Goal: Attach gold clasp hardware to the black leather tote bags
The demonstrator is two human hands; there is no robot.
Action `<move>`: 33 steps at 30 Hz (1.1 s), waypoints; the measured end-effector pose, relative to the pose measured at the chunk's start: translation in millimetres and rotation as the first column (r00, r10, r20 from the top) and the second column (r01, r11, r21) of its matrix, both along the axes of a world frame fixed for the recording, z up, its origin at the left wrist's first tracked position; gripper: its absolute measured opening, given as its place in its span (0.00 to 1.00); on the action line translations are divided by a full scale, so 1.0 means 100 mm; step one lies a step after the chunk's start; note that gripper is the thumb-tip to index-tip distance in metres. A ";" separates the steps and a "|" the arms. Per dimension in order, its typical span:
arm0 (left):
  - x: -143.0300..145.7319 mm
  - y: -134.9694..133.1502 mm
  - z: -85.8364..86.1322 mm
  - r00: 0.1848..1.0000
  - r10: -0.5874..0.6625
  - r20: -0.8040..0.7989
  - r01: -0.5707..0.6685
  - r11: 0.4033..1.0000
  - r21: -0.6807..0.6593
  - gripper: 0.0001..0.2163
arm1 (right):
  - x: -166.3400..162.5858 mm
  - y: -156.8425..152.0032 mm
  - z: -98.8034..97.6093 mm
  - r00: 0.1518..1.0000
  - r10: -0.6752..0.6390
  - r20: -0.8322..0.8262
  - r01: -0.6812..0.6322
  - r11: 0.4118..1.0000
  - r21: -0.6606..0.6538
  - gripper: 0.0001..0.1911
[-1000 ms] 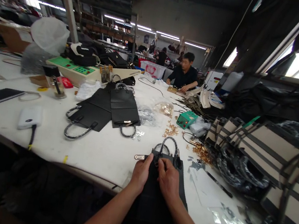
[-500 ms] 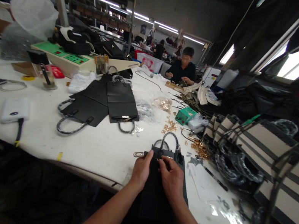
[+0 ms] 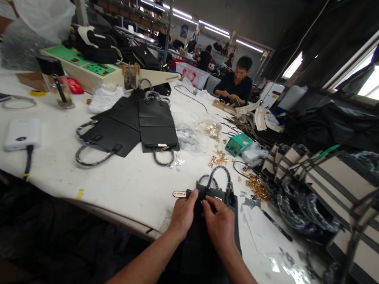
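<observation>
A small black handbag with a looped handle lies over the near edge of the white table. My left hand grips its upper left edge, thumb beside a gold metal clasp tab that sticks out to the left. My right hand pinches the bag's top edge close to the handle base, fingers curled. The two hands almost touch.
Flat black bag panels with wrapped handles lie mid-table. Loose gold fittings are scattered to the right, by a green box. Striped beige bags are stacked at right. A white device sits left. A seated person works at the far end.
The view shifted slightly; my hands stayed on the bag's top edge, with the fingers of the right hand shifting a little along it.
</observation>
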State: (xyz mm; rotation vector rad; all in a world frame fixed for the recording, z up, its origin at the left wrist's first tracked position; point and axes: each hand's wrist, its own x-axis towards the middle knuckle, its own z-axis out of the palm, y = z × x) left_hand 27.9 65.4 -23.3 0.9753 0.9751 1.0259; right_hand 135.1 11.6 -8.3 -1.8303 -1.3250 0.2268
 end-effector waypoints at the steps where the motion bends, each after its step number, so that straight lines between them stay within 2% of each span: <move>1: 0.00 0.00 -0.01 1.000 -0.004 -0.010 0.004 1.000 0.002 0.24 | -0.01 0.00 0.01 1.000 -0.007 -0.004 0.007 1.000 -0.008 0.13; 9: -0.02 0.00 0.02 0.998 -0.057 -0.023 0.059 0.991 0.117 0.19 | -0.02 0.07 0.11 0.998 -0.017 0.065 0.021 0.998 -0.064 0.12; 15: -0.03 0.00 0.02 0.998 -0.064 0.001 0.063 0.989 0.130 0.17 | 0.01 0.05 0.11 0.992 -0.034 -0.122 0.030 0.999 -0.033 0.14; 22: -0.03 0.01 0.06 0.997 -0.075 -0.002 0.075 0.988 0.134 0.17 | 0.08 0.14 0.16 1.000 0.016 0.021 -0.015 0.999 -0.052 0.11; 26: -0.03 0.02 0.06 0.996 -0.087 0.008 0.084 0.982 0.169 0.17 | 0.09 0.19 0.23 0.999 0.027 0.024 -0.025 0.996 -0.084 0.10; 29: -0.03 0.02 0.05 0.995 -0.098 0.004 0.096 0.981 0.170 0.17 | 0.06 0.18 0.26 0.999 -0.009 -0.045 0.006 0.997 -0.073 0.09; 33: -0.04 0.03 0.04 0.996 -0.086 0.006 0.084 0.984 0.155 0.17 | 0.03 0.16 0.21 0.967 -0.047 -0.251 0.030 0.997 -0.070 0.11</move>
